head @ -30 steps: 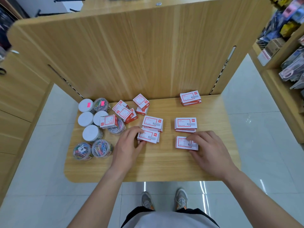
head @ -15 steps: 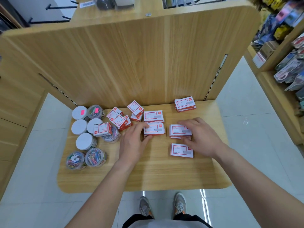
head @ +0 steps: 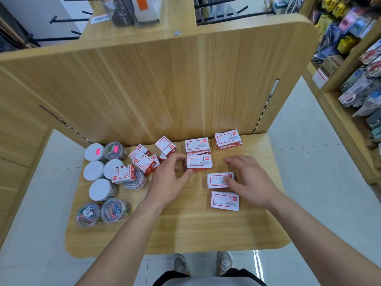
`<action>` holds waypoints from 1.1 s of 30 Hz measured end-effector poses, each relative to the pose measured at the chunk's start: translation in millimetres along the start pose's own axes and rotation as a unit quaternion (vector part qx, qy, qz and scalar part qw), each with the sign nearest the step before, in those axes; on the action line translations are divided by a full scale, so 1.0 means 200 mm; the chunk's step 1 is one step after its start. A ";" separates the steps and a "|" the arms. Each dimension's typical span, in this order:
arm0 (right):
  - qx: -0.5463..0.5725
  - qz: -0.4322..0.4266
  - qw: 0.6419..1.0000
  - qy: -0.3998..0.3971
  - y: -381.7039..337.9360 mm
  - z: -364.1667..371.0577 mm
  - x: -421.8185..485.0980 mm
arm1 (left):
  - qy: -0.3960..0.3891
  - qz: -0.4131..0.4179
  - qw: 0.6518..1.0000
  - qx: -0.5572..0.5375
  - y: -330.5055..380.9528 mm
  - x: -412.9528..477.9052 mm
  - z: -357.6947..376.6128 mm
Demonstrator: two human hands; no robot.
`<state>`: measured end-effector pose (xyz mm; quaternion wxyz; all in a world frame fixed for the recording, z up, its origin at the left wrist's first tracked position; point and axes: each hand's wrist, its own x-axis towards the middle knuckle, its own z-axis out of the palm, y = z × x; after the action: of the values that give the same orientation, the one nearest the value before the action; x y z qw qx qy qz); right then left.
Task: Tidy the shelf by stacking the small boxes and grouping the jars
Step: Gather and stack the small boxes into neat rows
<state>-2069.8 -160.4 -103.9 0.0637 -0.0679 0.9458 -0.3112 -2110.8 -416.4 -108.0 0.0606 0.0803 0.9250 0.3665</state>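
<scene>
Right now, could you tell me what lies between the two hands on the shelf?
In the head view, only bare shelf separates the left hand from the right hand.

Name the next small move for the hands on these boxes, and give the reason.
Probably close the right hand on the box stack under its fingers and set it on the lone box just in front: both lie flat, side by side, unstacked.
</scene>
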 end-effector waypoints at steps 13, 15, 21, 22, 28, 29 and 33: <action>-0.088 0.057 0.994 -0.030 -0.24 0.13 0.27 | -0.002 -0.027 0.999 0.031 0.04 0.12 0.11; -0.079 0.058 0.994 -0.038 -0.25 0.12 0.27 | 0.003 -0.017 0.999 0.028 0.04 0.12 0.11; -0.073 0.041 0.996 -0.032 -0.16 0.10 0.14 | -0.004 0.028 1.000 0.001 0.10 0.01 0.15; -0.074 0.044 0.996 -0.025 -0.15 0.09 0.11 | -0.006 0.030 1.000 -0.002 0.11 0.01 0.17; -0.035 0.077 0.996 -0.005 -0.06 0.01 0.03 | -0.058 0.052 0.997 -0.006 0.22 0.04 0.22; -0.036 0.077 0.996 -0.007 -0.04 -0.01 0.01 | -0.062 0.054 0.997 -0.008 0.22 0.04 0.20; -0.033 0.093 0.995 0.005 0.01 -0.10 -0.14 | -0.039 0.032 0.998 0.029 0.09 -0.04 0.09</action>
<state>-2044.8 -142.5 -87.0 0.0857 0.0195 0.9580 -0.2729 -2097.2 -393.1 -106.9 0.0828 0.1255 0.9293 0.3374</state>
